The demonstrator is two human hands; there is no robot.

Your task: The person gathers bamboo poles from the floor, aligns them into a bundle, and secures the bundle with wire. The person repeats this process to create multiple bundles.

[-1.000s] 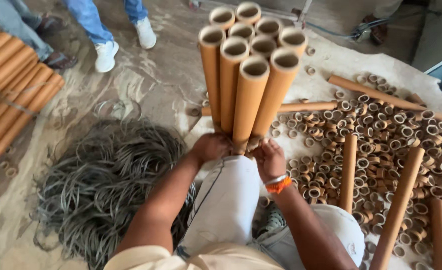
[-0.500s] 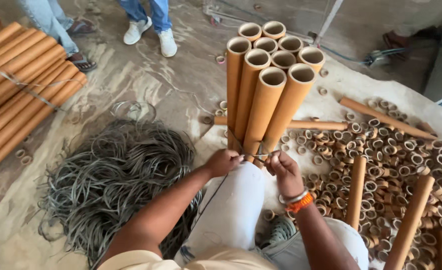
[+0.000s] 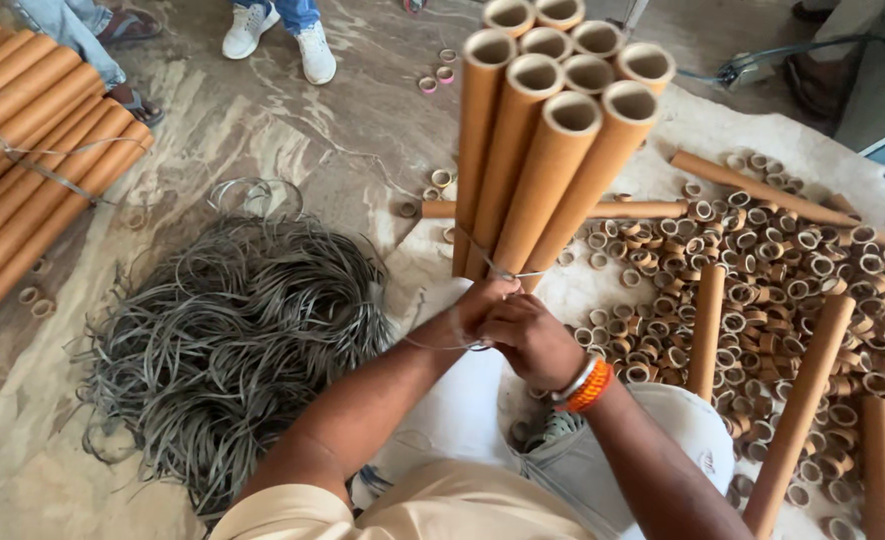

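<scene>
Dusty concrete floor workshop, person sitting low. Bundle of cardboard tubes stands upright between the knees, leaning away a bit, with a thin strap looped round its base so it holds together. Left hand and right hand are pressed together, pinching the strap ends. Big heap of grey straps sits left, cut tube rings right. Bundle's bottom is hidden behind the hands; someone's white sneakers are cut off up top.
</scene>
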